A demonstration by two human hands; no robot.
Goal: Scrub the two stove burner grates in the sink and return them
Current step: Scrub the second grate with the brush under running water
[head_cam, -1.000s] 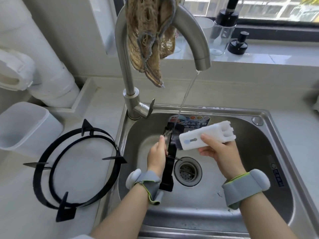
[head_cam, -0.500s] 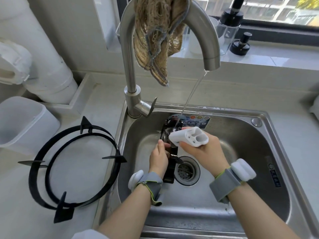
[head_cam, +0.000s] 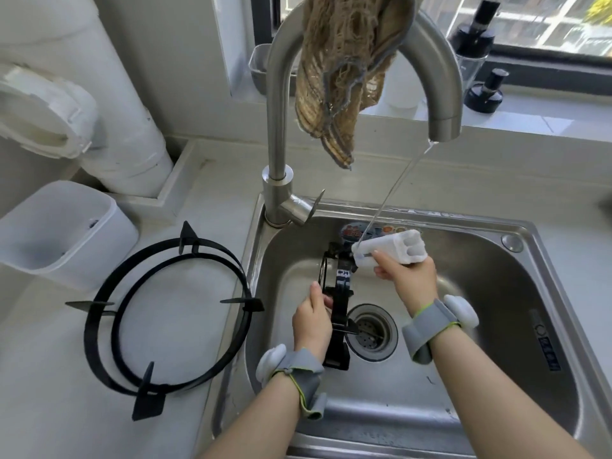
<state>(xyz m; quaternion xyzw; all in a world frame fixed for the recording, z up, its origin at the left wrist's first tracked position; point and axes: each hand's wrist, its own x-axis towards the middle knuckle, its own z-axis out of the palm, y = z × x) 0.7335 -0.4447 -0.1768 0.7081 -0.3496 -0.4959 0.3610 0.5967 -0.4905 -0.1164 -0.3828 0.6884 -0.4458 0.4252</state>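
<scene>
One grate is laid flat on the tabletop, left of the sink. The other grate is held on edge in the sink, just left of the drain. A cloth is draped over the faucet behind the sink.

**Black round metal burner grate**: two concentric rings bearing four pointed prongs at roughly 12, 3, 6 and 9 o'clock. It lies flat on the pale tabletop, at 9 o'clock of the stainless steel sink.

**Second black metal burner grate**: stands on edge in the basin, seen edge-on, at 9 o'clock of the drain. The left hand grips it at mid-height.

**White plastic scrubbing brush**: gripped by the right hand, just beside that grate's upper end, at 2 o'clock.
</scene>
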